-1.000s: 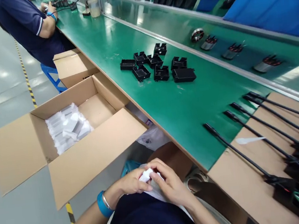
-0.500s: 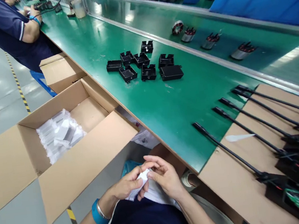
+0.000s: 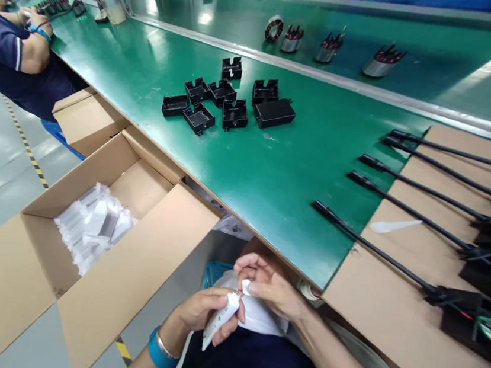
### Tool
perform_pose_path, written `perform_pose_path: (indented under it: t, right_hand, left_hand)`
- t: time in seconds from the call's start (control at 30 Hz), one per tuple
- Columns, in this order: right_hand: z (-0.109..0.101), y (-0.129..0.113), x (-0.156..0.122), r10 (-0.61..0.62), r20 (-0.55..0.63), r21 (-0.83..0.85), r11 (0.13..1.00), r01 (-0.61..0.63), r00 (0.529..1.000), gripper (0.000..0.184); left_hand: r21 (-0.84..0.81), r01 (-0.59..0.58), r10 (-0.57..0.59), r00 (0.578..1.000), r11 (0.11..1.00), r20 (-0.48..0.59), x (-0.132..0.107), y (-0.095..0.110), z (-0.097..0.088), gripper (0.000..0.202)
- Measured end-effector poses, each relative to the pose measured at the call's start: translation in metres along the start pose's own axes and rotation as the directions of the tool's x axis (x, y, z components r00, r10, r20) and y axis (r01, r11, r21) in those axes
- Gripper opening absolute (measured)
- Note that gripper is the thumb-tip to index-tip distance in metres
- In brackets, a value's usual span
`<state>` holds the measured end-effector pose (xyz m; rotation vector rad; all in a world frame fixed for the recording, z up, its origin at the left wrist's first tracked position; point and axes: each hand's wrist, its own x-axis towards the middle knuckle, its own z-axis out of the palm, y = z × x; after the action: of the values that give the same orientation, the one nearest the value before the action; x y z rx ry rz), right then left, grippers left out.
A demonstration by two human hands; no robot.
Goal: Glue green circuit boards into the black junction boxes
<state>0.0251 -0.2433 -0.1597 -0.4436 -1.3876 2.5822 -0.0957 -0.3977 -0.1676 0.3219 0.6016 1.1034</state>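
Both my hands are low in my lap, below the bench edge. My left hand [image 3: 203, 313] is closed around a small white tube [image 3: 220, 324] with a green mark, its nozzle pointing up to the right. My right hand [image 3: 270, 285] pinches the tube's white cap [image 3: 245, 287] at the tip between thumb and fingers. A white cloth or bag [image 3: 257, 314] lies on my lap under the hands. A blue wristband and a metal bangle sit on my left wrist.
An open cardboard box [image 3: 98, 226] with white wrapped parts stands at my left. On the green bench [image 3: 270, 169] lie several black plastic housings [image 3: 226, 100]. Black cables with boards [image 3: 434, 226] rest on cardboard at right. Wound coils [image 3: 327, 48] ride the far belt. Another person [image 3: 10, 52] works further up.
The camera view has shifted, sliding the bench scene left and up. The crumpled white item between my hands now shows as a tube, with my right fingers at its cap.
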Motion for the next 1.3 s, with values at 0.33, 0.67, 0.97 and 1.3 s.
perform_pose_path:
  t: [0.33,0.67,0.97,1.3]
  right_hand:
    - [0.000,-0.032,-0.019,0.062,0.053,-0.546,0.837,-0.024,0.997,0.014]
    - [0.007,-0.041,-0.016,-0.026,0.219,-0.695,0.698,0.174,0.975,0.020]
    - [0.006,-0.043,-0.017,-0.103,0.321,-0.718,0.622,0.313,0.942,0.017]
    - [0.002,-0.032,-0.026,-0.082,0.389,-0.776,0.508,0.374,0.918,0.017]
  left_hand:
    - [0.233,0.114,-0.083,0.987,0.966,-0.139,-0.012,0.010,0.001,0.049]
    - [0.300,0.208,-0.168,0.974,0.931,-0.154,-0.011,0.012,0.002,0.053]
    - [0.438,0.162,-0.100,0.982,0.884,-0.161,-0.009,0.014,0.011,0.054]
    - [0.684,0.167,-0.090,0.985,0.710,-0.147,-0.010,0.024,0.017,0.057]
